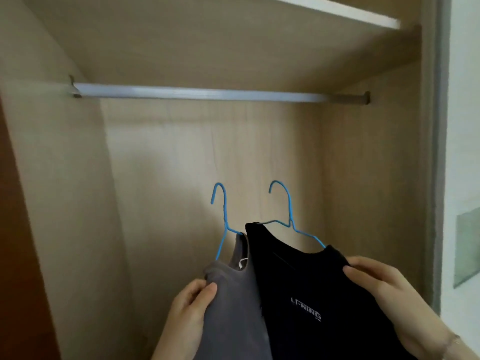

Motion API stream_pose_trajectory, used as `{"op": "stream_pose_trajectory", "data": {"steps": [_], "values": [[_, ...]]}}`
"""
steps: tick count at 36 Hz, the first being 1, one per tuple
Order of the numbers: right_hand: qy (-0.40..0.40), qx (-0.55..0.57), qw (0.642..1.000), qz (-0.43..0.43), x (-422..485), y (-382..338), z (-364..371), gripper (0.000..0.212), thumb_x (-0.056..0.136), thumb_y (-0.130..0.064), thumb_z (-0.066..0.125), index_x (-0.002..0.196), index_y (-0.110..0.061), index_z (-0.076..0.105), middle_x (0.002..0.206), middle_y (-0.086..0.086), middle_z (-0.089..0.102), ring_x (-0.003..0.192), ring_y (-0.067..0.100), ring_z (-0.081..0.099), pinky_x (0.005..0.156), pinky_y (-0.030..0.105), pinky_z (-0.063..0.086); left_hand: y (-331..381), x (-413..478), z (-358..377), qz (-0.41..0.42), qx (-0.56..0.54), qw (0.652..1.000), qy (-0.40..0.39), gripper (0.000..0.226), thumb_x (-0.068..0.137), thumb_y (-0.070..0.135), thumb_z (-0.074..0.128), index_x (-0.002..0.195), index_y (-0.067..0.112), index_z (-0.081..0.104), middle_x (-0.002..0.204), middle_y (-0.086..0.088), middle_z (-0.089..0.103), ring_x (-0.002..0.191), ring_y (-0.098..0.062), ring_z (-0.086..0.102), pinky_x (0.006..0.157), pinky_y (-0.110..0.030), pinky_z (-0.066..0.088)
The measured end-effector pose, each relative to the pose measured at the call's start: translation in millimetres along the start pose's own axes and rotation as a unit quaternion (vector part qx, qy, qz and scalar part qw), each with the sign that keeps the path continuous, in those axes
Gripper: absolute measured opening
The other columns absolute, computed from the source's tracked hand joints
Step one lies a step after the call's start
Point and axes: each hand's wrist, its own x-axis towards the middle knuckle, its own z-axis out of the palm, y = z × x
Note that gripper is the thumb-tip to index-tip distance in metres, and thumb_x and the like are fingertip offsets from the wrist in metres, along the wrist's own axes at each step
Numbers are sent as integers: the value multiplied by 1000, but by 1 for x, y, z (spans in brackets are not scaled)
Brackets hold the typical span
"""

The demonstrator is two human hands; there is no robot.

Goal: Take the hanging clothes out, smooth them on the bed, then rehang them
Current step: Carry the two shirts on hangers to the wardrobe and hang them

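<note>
Two tops hang lengthwise from upright blue hangers, hooks curling left: a grey top (233,307) on the left hanger (225,222) and a black top (298,276) on the right hanger (289,211). The left hand (189,307) pinches the grey shoulder. The right hand (376,284) grips the black shoulder. Beyond is a pale wardrobe (181,152), where a metal rail (207,93) runs left to right, high above the hooks, under a shelf (337,11).

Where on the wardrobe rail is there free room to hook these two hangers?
The rail is bare along its whole run between the wardrobe's side walls; nothing hangs on it. Crowding is lower down, where the grey shirt and black shirt overlap between the left hand and right hand.
</note>
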Motion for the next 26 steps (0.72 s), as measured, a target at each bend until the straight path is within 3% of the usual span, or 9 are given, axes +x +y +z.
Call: {"op": "stream_pose_trajectory", "data": {"steps": [2, 4, 8, 10, 14, 18, 20, 23, 26], "values": [[-34, 18, 999, -6, 22, -14, 7, 10, 79, -13, 64, 82, -9, 73, 76, 13, 68, 72, 23, 61, 58, 19, 46, 15, 15, 0, 2, -12, 1000, 20, 23, 60, 7, 64, 41, 10, 51, 35, 2, 44, 31, -3, 41, 33, -13, 31], [-58, 34, 998, -19, 41, -29, 15, 27, 66, -25, 73, 86, -6, 72, 73, 12, 68, 69, 24, 61, 52, 16, 46, 32, 30, -3, 13, -11, 999, 37, 21, 61, 2, 64, 46, 6, 49, 34, 2, 46, 31, -5, 45, 33, -12, 32], [-76, 93, 992, -40, 74, -64, 34, 14, 87, -9, 57, 93, 0, 67, 78, 17, 64, 64, 25, 60, 47, 18, 48, 71, 58, -12, 31, 37, 997, 57, 31, 86, -7, 53, 57, 2, 46, 36, 1, 51, 37, -8, 53, 35, -11, 36], [-86, 109, 989, -48, 90, -86, 45, 13, 88, -8, 55, 95, -4, 66, 77, 16, 65, 60, 24, 62, 46, 20, 50, 96, 73, -16, 54, 55, 995, 69, 33, 91, -6, 46, 60, 5, 48, 39, 1, 54, 51, -14, 52, 35, -8, 38], [-94, 107, 985, -93, 123, -127, 68, 14, 90, -6, 52, 84, -7, 64, 58, 7, 62, 42, 14, 59, 38, 20, 48, 146, 109, -30, 79, 65, 989, 105, 29, 80, 9, 67, 53, 13, 57, 27, 7, 51, 60, -22, 51, 48, -19, 44], [-105, 103, 984, -101, 157, -155, 90, 13, 91, -5, 50, 85, -7, 62, 66, 10, 58, 46, 17, 57, 43, 20, 48, 171, 138, -38, 82, 58, 988, 118, 31, 91, 7, 51, 59, 10, 54, 36, 1, 56, 29, -6, 52, 33, -10, 36], [-101, 93, 985, -105, 172, -164, 99, 16, 91, -4, 49, 82, -8, 62, 68, 10, 59, 51, 19, 56, 46, 21, 49, 179, 146, -38, 73, 60, 988, 120, 29, 91, 9, 51, 62, 9, 55, 41, -5, 58, 28, -7, 53, 31, -10, 36], [-108, 90, 985, -98, 189, -174, 109, 25, 91, -2, 47, 71, -10, 60, 61, 8, 59, 43, 16, 58, 43, 20, 48, 186, 156, -39, 69, 71, 985, 140, 27, 93, 6, 47, 66, 5, 52, 30, -1, 53, 24, -8, 51, 27, -13, 36], [-95, 77, 988, -99, 204, -182, 115, 27, 91, -1, 46, 68, -9, 58, 61, 9, 56, 35, 12, 55, 38, 16, 45, 188, 170, -42, 60, 95, 982, 151, 20, 93, 8, 47, 74, 3, 55, 48, -8, 57, 47, -20, 55, 52, -22, 47]]}}
